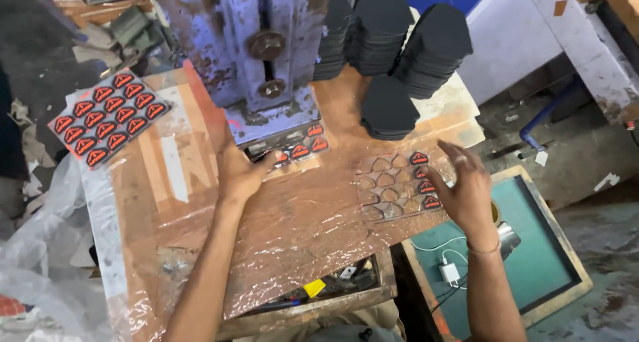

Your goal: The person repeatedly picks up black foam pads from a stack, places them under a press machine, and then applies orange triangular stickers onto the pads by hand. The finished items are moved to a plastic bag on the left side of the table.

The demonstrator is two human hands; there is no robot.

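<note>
The left hand (pixel 243 175) lies flat, fingers on a sheet of red badges (pixel 293 145) under the blue press (pixel 266 55). The right hand (pixel 466 189) is spread wide over a mostly empty badge sheet (pixel 393 185).

Black sheet (pixel 108 117) of red-and-black badges, worn blue-purple press (pixel 266 55) with rusty bolts; stacks of black cutouts (pixel 436 45); brown table (pixel 293 215) under clear plastic film; green tray (pixel 539 249) with wooden frame, white cable (pixel 442 245)
</note>
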